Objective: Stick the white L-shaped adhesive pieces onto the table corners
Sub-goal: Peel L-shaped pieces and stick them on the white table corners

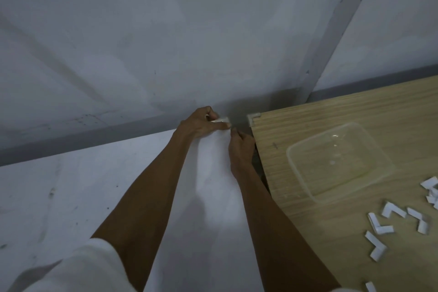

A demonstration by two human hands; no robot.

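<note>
A wooden table (pixel 336 125) fills the right side, and its far left corner carries a white L-shaped piece (pixel 253 117) stuck in place. Left of that corner, over the floor, my left hand (pixel 201 124) pinches another white L-shaped piece (pixel 224 121) between thumb and fingers. My right hand (pixel 240 149) is just below it, fingertips curled and pinching at the piece's lower right edge; what they hold is too small to tell. Several loose white L-shaped pieces (pixel 388 220) lie on the table at the right.
An empty clear plastic container (pixel 339 161) sits on the table near the corner. A pale wall with a grey skirting runs behind, and a grey vertical post (pixel 331 42) stands by the table's far edge. Pale floor lies to the left.
</note>
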